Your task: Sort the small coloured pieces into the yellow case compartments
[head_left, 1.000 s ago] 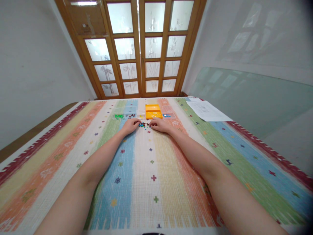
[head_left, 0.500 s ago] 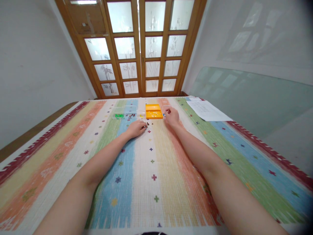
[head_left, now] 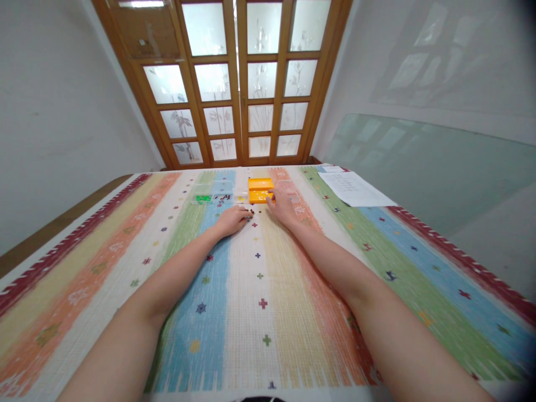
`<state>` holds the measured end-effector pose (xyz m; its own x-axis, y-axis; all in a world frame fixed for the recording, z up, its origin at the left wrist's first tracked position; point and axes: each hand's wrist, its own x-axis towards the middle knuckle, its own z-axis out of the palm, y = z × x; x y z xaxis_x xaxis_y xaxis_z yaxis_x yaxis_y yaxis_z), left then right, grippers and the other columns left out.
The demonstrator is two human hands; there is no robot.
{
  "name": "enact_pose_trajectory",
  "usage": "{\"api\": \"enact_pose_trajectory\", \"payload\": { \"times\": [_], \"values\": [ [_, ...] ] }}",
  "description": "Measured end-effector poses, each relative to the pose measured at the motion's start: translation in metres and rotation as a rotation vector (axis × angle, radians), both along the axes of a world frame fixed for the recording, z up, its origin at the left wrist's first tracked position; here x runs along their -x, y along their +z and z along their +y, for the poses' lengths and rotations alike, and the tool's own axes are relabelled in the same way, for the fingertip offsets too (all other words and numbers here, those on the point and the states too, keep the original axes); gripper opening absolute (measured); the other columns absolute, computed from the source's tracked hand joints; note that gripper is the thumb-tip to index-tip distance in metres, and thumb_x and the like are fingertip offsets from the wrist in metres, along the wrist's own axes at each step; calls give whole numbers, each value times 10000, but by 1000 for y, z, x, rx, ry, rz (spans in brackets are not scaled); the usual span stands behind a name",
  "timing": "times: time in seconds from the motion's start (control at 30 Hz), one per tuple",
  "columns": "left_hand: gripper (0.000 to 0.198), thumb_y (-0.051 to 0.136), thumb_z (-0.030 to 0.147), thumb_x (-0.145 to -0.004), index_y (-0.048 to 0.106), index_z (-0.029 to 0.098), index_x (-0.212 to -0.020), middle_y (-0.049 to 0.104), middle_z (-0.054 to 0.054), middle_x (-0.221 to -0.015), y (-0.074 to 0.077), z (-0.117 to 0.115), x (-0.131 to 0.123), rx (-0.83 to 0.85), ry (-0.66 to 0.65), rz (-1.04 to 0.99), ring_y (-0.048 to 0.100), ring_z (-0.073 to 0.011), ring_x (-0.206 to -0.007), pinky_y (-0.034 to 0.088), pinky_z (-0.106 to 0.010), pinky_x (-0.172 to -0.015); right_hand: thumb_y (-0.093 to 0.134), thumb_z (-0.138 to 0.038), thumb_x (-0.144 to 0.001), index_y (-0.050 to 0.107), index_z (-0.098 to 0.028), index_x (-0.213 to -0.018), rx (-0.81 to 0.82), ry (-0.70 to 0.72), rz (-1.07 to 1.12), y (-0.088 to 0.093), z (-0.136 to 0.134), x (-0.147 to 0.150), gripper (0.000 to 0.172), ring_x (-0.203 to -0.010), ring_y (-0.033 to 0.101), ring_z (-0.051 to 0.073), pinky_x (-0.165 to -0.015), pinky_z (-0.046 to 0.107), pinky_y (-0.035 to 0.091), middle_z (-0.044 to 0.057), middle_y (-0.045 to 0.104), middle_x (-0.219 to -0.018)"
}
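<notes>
Our left hand point(head_left: 231, 219) lies curled on the striped tabletop point(head_left: 259, 335) beside the beads point(head_left: 252, 211), and our right hand point(head_left: 283, 207) is at the orange tray point(head_left: 257, 187). We can't tell whether either hand grips anything. Glazed wooden doors point(head_left: 238, 84) stand behind the tabletop.

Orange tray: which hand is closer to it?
Right. The right hand is at the near right corner of the orange tray. The left hand rests on the cloth, nearer the camera and further left, beside small dark pieces.

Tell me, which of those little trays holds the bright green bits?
The clear tray at the row's left end; its neighbour holds dark bits, and the orange tray pale ones.
</notes>
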<state>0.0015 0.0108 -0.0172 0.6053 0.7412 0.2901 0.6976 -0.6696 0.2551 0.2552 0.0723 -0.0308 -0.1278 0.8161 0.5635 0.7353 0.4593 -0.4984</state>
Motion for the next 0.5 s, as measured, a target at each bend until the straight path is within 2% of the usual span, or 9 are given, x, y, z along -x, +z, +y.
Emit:
{"api": "enact_pose_trajectory", "payload": {
  "times": [0.2,0.5],
  "values": [
    [227,571,232,-964,781,241,-1048,730,-87,-1053,1,2,2,-33,51,30,655,-251,-1050,520,-373,-945,593,-240,-1007,694,-166,-1251,-19,115,-79,-3,-8,13,275,-1066,649,260,-998,383,478,131,732,-1173],
    [162,595,274,-969,749,224,-968,729,-79,-1016,-3,7,5,-8,23,-25,655,-246,-1016,506,-367,-907,604,-222,-1009,702,-170,-1247,14,116,-80,-1,-8,10,262,-1035,661,250,-962,369,491,119,745,-1134]
  ]
}}
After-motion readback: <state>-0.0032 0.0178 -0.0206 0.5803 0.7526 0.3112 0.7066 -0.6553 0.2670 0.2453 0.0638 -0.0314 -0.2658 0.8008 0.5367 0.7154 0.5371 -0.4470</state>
